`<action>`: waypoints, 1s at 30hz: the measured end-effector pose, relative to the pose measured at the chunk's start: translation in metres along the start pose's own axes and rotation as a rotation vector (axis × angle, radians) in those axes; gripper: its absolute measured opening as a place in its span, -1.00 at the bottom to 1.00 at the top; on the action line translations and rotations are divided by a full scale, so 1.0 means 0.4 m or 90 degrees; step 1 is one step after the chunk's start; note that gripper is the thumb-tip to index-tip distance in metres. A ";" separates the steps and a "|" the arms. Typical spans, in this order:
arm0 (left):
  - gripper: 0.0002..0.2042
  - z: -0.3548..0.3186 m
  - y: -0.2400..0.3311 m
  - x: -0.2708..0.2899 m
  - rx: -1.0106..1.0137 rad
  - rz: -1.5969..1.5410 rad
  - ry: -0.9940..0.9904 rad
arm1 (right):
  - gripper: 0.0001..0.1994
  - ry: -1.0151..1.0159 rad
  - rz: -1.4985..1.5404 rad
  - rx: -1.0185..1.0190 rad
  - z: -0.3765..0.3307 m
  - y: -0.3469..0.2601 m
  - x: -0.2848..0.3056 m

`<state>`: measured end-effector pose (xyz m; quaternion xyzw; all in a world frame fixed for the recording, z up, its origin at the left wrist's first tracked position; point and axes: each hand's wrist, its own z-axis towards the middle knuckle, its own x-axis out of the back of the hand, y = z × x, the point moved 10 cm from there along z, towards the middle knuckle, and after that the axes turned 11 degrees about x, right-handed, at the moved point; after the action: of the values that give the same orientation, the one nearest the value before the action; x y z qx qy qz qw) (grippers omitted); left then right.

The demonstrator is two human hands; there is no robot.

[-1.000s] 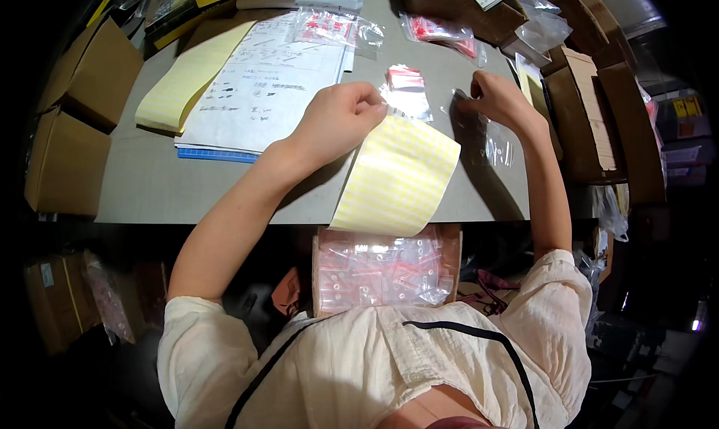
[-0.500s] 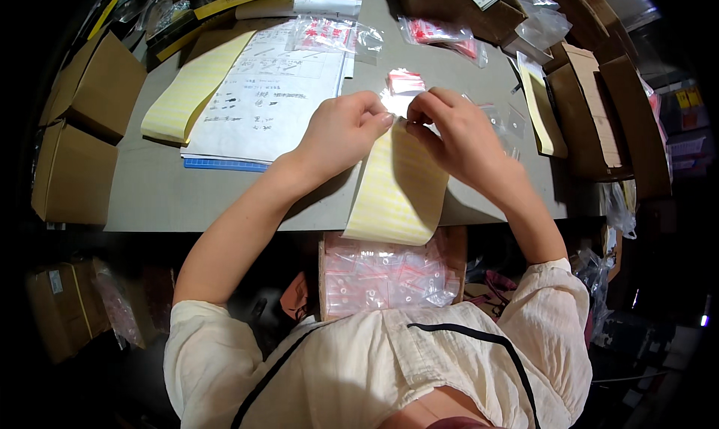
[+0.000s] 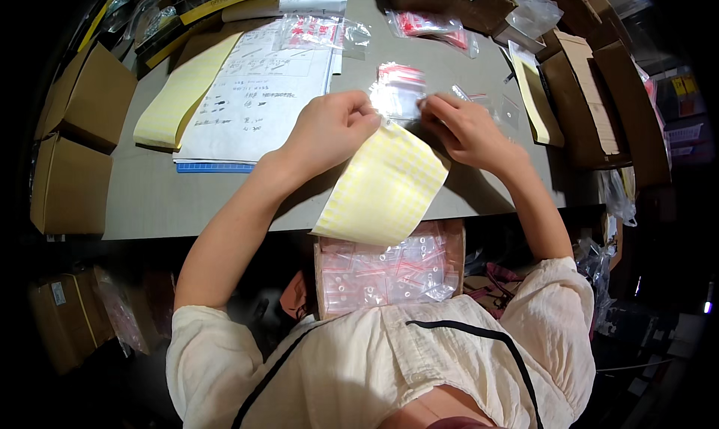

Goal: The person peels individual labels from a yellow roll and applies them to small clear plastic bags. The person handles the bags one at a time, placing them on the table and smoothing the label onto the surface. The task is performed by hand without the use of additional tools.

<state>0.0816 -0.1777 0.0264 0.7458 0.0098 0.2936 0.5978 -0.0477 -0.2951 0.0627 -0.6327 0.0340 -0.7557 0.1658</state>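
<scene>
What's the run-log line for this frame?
left hand: pinching yellow label sheet | right hand: at right edge of red-edged plastic bag stack | box of clear bags: in front of table

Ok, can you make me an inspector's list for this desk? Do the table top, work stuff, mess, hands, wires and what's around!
Surface: grey table, partly shadowed.
Job's things: yellow patterned sheet, its lower end over the near edge; stack of small clear bags with red edges.
Clutter: handwritten papers; red-printed packets.
Hands: left hand pinches the sheet's top; right hand is at the stack's right side, touch unclear.
Cables: thin pale line, lower right; cannot tell if it's a cable.
Surroundings: cardboard boxes left and right; open box of clear packets below the table edge.
</scene>
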 end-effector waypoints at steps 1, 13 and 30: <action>-0.79 -0.004 -0.005 -0.002 0.000 0.000 -0.015 | -0.81 -0.024 0.009 -0.029 -0.013 -0.010 0.008; -0.82 -0.006 0.001 -0.031 0.002 -0.036 -0.076 | -0.81 -0.042 0.375 -0.362 -0.077 0.128 0.004; -0.80 -0.003 -0.007 -0.029 -0.008 -0.067 -0.058 | -0.80 0.032 0.287 -0.223 -0.009 0.139 0.033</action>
<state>0.0722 -0.1801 0.0190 0.7530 0.0199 0.2280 0.6169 -0.0418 -0.3519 0.0601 -0.6093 0.3083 -0.6976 0.2169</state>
